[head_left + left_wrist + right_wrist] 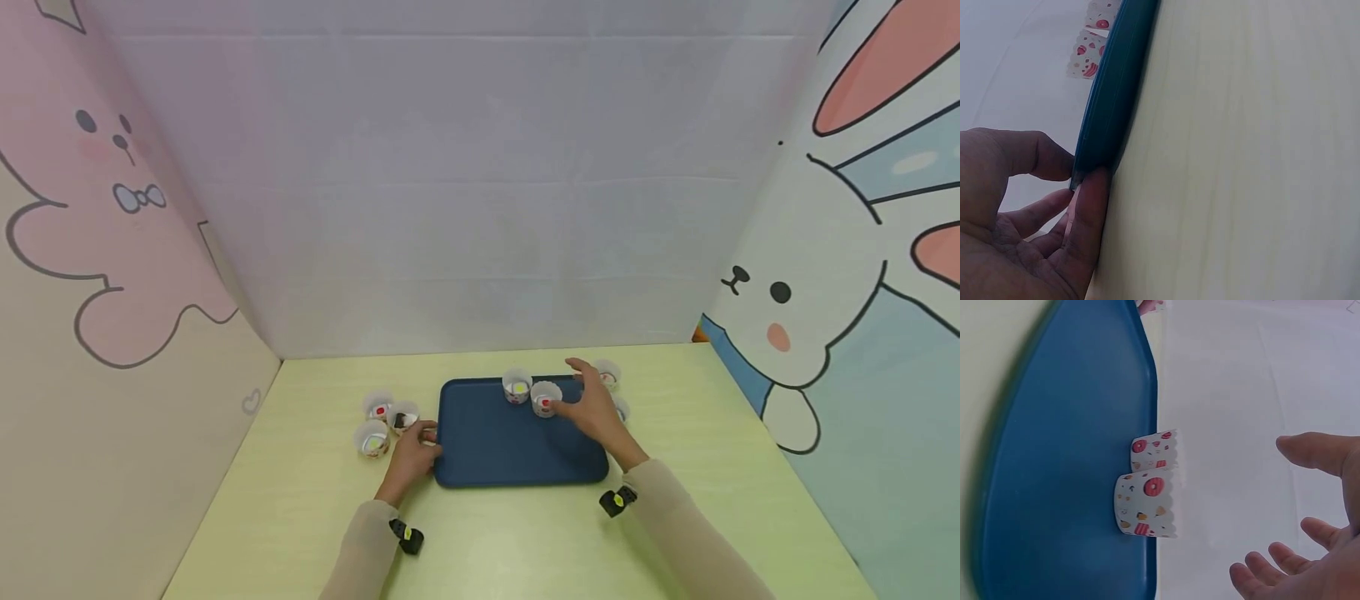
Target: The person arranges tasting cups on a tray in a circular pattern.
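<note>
two cups (pixel 611 375) partly behind right hand (pixel 597 410)

White backdrop (pixel 465 183) behind yellow table (pixel 270 500)

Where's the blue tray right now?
In the head view, the blue tray lies on the table, its left edge pinched by the left hand, the right hand above its right side, and two cups near its far edge.

The yellow table (pixel 495 542) carries a blue tray (pixel 510 458) (rounded corners), three cups (pixel 372 439) at its nine o'clock, two more cups (pixel 609 374) around two.
</note>
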### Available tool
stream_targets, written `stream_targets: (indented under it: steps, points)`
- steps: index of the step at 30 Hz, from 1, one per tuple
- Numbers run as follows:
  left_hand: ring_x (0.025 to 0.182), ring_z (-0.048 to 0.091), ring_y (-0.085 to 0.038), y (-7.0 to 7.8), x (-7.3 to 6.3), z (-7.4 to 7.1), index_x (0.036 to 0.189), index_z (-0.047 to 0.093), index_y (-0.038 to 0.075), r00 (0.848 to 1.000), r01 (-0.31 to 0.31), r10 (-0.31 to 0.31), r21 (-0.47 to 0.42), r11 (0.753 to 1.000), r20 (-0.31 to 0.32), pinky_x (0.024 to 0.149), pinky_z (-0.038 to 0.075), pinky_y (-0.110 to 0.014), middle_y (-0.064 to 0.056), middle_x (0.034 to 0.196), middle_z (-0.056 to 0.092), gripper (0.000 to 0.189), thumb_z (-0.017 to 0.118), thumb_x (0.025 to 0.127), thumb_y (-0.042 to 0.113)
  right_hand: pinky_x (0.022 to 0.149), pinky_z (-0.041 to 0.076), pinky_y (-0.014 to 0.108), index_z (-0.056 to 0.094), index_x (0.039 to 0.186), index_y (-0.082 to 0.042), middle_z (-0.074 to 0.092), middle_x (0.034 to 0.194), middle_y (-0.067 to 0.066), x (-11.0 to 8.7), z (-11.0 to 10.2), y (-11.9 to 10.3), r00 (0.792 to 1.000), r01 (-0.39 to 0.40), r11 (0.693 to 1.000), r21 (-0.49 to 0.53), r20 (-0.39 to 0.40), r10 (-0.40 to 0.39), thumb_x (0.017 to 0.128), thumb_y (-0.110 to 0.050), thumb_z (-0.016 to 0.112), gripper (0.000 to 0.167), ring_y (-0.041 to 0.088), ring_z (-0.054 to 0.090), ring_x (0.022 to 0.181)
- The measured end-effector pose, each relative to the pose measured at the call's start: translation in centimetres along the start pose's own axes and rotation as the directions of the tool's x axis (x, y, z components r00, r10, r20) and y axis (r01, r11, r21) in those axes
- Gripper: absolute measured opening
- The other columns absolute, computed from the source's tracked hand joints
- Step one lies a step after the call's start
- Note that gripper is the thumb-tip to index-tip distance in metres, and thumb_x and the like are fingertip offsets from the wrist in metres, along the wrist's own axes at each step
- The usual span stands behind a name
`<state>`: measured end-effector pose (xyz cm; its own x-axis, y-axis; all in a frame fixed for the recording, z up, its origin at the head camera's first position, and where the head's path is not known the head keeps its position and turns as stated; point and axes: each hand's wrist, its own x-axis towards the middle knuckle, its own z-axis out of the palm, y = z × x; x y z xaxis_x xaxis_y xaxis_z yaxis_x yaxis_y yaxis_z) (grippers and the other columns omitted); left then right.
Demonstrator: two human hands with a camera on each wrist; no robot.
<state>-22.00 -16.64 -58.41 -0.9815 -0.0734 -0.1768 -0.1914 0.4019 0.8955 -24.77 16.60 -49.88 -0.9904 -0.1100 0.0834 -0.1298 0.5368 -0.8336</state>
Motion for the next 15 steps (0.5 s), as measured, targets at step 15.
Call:
stream_targets:
  steps: [15]
  points:
    - [0.072,0.059,-0.016,-0.2,0.1,0.0,0.128,0.058,0.003,1.000,-0.009,0.009,0.010,1.000,-0.003,0.054,0.052,-0.031,-0.014,0.104,0.061,0.047,0.064,0.082,0.004,0.108,0.039,0.058,0.029,0.152,-0.008,0.028,0.156,0.021,-1.3,-3.0,-1.2,0.998,0.037,0.999,0.033,-0.044,-0.035,0.084,-0.018,0.076,0.083,0.044,0.036,0.140]
